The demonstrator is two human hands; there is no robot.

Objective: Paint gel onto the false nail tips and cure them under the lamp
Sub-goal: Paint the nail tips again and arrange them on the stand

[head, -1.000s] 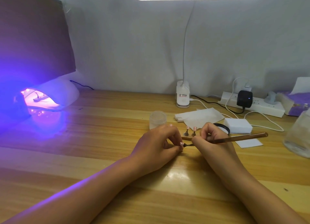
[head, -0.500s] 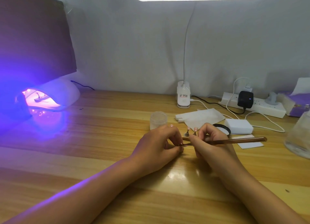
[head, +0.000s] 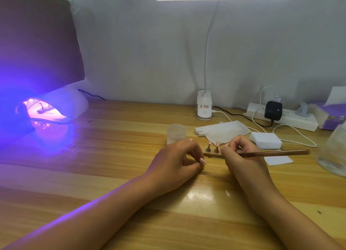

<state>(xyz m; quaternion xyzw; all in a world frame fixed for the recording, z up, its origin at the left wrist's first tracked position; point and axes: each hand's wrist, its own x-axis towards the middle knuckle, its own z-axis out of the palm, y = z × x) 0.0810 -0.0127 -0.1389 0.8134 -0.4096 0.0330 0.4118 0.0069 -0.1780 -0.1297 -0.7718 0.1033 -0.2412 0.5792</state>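
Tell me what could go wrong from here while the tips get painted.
1. The two nail tips stand on small pegs in the narrow gap between the left hand and the right hand; a slip might topple them or smear gel.
2. The brush handle juts toward the glass; a wide stroke may hit it.
3. The small jar sits just behind the left hand and could get knocked.
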